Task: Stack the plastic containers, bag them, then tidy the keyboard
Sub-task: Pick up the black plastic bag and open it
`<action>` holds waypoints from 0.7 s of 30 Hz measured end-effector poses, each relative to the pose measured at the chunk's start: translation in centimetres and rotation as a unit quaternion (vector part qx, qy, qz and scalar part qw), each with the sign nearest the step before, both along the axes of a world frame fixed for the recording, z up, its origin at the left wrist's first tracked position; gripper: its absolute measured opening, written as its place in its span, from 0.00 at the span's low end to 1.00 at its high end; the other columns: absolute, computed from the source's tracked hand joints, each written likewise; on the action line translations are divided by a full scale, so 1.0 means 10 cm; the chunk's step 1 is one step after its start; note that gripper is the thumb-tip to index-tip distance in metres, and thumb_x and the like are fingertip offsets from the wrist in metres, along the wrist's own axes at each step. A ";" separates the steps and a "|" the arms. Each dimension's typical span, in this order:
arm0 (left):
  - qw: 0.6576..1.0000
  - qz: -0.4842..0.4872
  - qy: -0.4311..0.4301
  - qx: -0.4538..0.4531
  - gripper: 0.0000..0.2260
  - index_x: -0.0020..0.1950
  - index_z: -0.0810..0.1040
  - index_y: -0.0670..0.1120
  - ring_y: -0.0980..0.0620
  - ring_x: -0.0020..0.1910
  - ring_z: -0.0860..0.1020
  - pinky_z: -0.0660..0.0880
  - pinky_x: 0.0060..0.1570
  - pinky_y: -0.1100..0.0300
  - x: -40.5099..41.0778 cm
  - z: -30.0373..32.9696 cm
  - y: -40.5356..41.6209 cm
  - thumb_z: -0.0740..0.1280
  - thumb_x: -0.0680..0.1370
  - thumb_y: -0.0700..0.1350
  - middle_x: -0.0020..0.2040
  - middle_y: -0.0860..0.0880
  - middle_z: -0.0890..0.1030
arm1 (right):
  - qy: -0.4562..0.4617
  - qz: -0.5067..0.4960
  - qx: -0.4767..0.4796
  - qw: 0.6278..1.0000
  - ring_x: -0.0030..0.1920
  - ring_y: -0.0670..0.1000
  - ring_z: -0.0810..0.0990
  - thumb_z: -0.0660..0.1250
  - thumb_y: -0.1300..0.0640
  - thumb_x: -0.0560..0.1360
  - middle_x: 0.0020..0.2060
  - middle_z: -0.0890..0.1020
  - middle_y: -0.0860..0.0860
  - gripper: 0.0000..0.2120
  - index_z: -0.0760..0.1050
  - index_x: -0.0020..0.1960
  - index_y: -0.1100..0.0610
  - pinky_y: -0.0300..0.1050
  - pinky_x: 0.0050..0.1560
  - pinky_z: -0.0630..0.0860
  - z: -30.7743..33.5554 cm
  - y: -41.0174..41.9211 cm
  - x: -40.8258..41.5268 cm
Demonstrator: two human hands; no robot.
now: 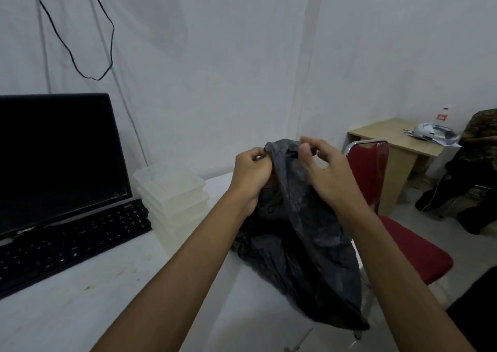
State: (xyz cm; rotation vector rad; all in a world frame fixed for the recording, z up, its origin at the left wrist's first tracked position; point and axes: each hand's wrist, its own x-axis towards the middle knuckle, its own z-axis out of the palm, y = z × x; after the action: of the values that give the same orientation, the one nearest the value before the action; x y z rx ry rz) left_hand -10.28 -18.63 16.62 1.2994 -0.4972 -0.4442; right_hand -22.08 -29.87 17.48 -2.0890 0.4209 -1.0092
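The left hand [251, 175] and right hand [326, 171] are both pinching the top edge of the crumpled black plastic bag [301, 244], which is lying on the white table [80, 298]. The stacked clear plastic containers [174, 198] are standing just beside the black keyboard [67, 241].

The bag [298, 233] is thin black plastic film, crinkled and faintly shiny where it folds. The stacked containers [174, 198] are translucent, milky plastic with smooth walls. The keyboard [72, 241] is matt black plastic; the monitor [56, 158] screen is dark and glossy inside a plastic bezel. The table [80, 306] top is smooth, white and smudged with yellowish stains. The chair [382, 190] has red upholstery, its backrest looking slick under a clear wrap, on a polished chrome metal frame. The small desk [395, 142] shows pale wood-grain laminate, matt. The wall behind looks like flat, dull white.
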 end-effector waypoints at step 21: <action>0.969 -0.129 0.176 -0.117 0.10 0.50 0.76 0.37 0.44 0.37 0.87 0.86 0.50 0.47 0.03 0.17 0.14 0.60 0.87 0.38 0.34 0.42 0.82 | -0.097 0.073 0.344 0.931 0.44 0.53 0.88 0.64 0.54 0.87 0.42 0.90 0.52 0.12 0.85 0.53 0.57 0.48 0.52 0.85 -0.08 -0.09 0.10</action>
State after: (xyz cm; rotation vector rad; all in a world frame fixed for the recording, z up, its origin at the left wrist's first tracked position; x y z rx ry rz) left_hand -9.95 -17.26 18.34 0.9056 -0.4061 -0.7932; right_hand -21.11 -30.80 16.71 -1.3551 0.4335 -0.8153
